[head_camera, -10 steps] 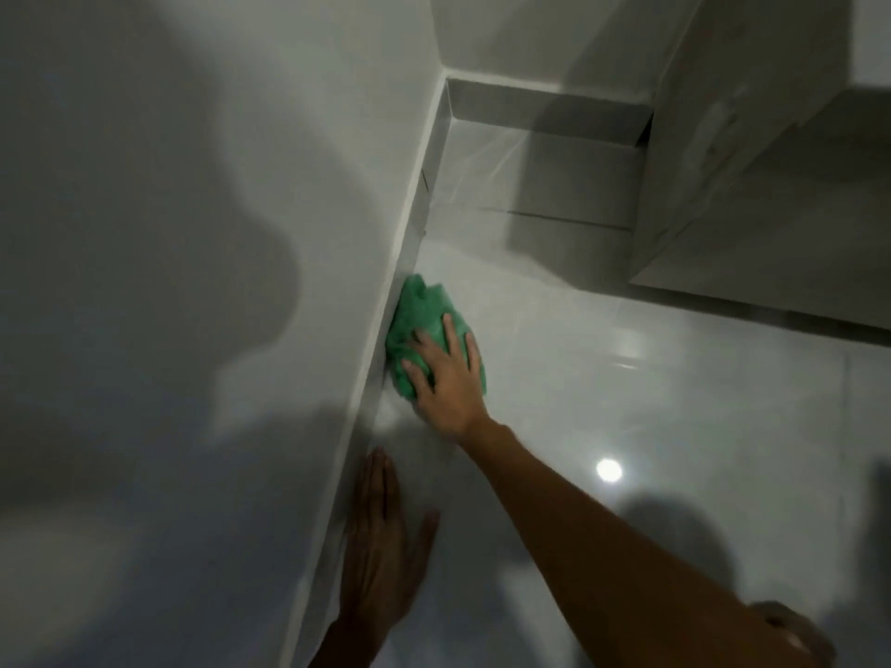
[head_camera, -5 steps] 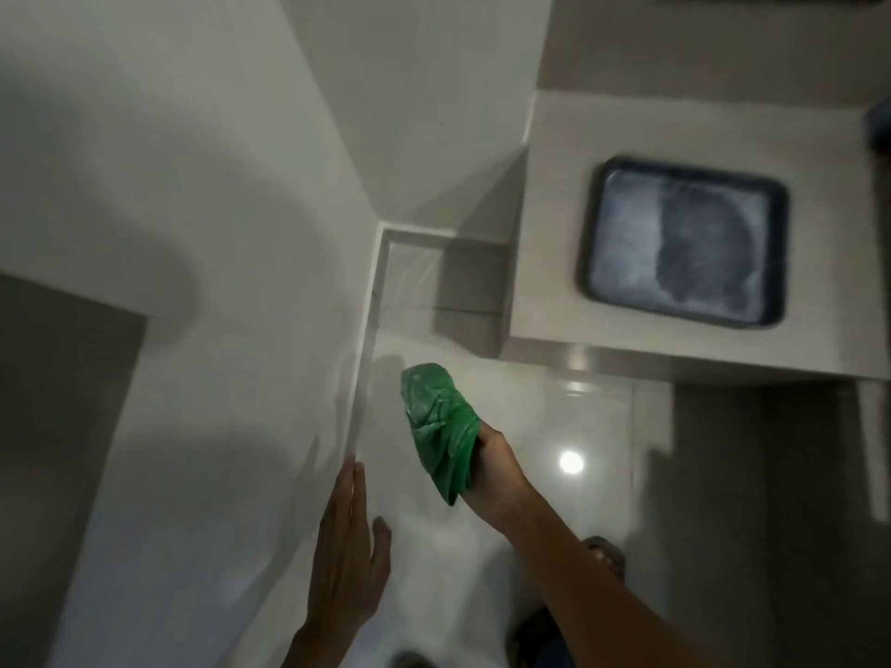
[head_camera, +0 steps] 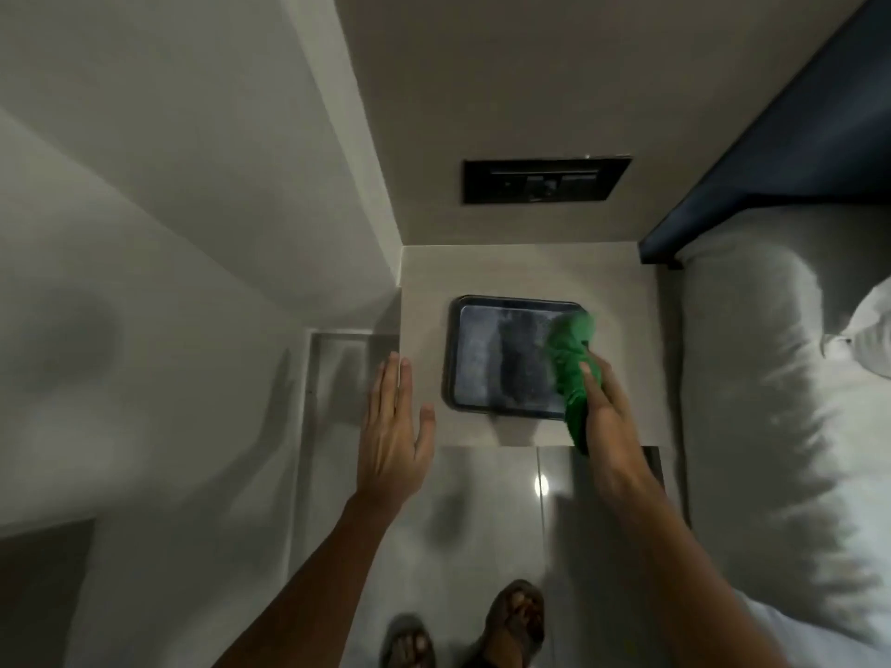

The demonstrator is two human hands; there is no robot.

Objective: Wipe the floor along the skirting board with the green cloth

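Observation:
My right hand [head_camera: 610, 426] grips the bunched green cloth [head_camera: 571, 366], held up in the air over the right side of a dark tray [head_camera: 492, 359]. Well clear of the glossy tiled floor [head_camera: 482, 513], the cloth hangs blurred with motion. My left hand [head_camera: 393, 429] is flat and open, fingers together and pointing away, raised near the left edge of the bedside cabinet [head_camera: 424, 282]. The skirting board [head_camera: 301, 426] runs along the left wall down to the corner.
The tray lies on the beige bedside cabinet in the corner. A bed with white bedding [head_camera: 771, 402] and a dark blue headboard [head_camera: 795, 151] fills the right side. A black switch panel [head_camera: 545, 179] is on the far wall. My sandalled feet [head_camera: 513, 619] stand on the tiles below.
I have risen from the floor. The right hand lifted the cloth off the floor by the skirting board and swung it up and right over the tray. The left hand left the floor too.

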